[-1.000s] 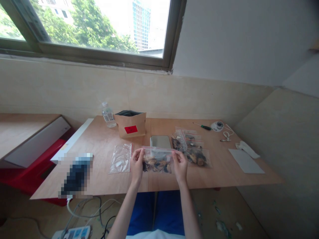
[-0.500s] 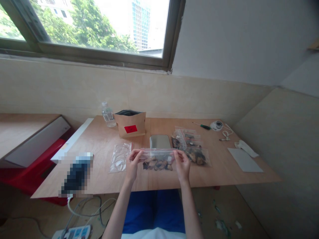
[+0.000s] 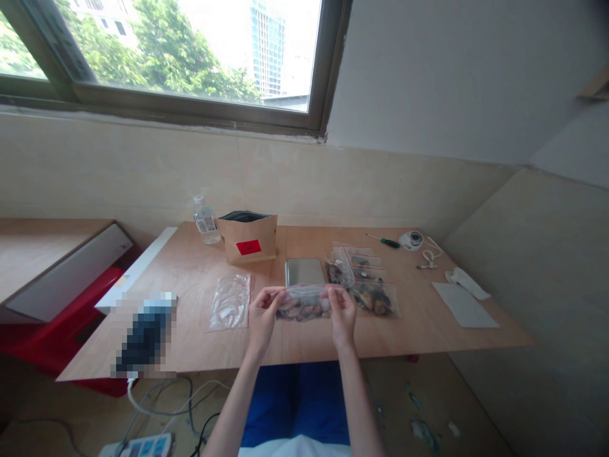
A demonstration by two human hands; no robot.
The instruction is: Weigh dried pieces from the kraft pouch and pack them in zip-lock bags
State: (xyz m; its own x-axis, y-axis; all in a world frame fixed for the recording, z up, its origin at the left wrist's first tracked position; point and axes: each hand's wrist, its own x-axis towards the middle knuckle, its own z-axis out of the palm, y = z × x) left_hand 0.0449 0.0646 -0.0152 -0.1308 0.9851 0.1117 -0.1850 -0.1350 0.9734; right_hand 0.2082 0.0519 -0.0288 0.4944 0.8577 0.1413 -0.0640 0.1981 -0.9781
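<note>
Fingers closed, the left hand [image 3: 261, 315] and right hand [image 3: 343, 312] pinch opposite top ends of a bag [image 3: 305, 296] above the table [image 3: 304, 350]. If unsealed, which is hard to tell, tilting could spill the pieces [image 3: 303, 311].

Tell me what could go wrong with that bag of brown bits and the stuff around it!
The left hand and right hand pinch the clear bag by its top corners; if one slips, the brown pieces might spill, though I can't tell whether it's sealed.

The brown pouch stands open beside the bottle; a bump could tip either.
</note>
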